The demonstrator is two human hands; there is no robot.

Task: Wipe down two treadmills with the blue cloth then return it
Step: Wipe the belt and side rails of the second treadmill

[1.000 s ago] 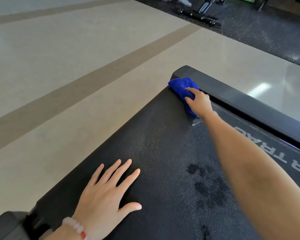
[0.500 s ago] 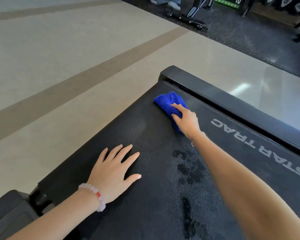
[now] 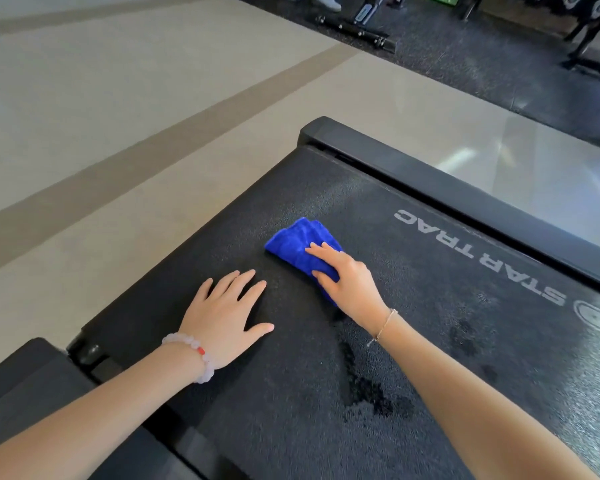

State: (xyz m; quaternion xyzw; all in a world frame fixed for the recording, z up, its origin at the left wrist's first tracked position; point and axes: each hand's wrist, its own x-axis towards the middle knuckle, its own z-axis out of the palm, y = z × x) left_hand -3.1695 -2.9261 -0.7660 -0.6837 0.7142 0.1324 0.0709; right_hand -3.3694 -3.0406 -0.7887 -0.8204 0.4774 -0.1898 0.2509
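Observation:
The black treadmill belt [image 3: 430,306] fills the lower right of the head view, with "STAR TRAC" printed on it. A folded blue cloth [image 3: 295,244] lies on the belt near its middle. My right hand [image 3: 347,282] presses on the cloth, thumb and fingers curled around its near edge. My left hand [image 3: 226,306] rests flat on the belt just left of the cloth, fingers spread, holding nothing. Dark wet patches [image 3: 364,389] mark the belt behind my right wrist.
The treadmill's black rear end cap [image 3: 430,178] runs along the far edge of the belt. A black side rail [image 3: 32,382] sits at the lower left. Beige tiled floor [image 3: 118,116] lies to the left. Other gym machines [image 3: 357,26] stand on dark flooring at the back.
My right hand has dragged the blue cloth from the belt's far corner back toward me, to beside my left hand. The left hand stays flat on the belt.

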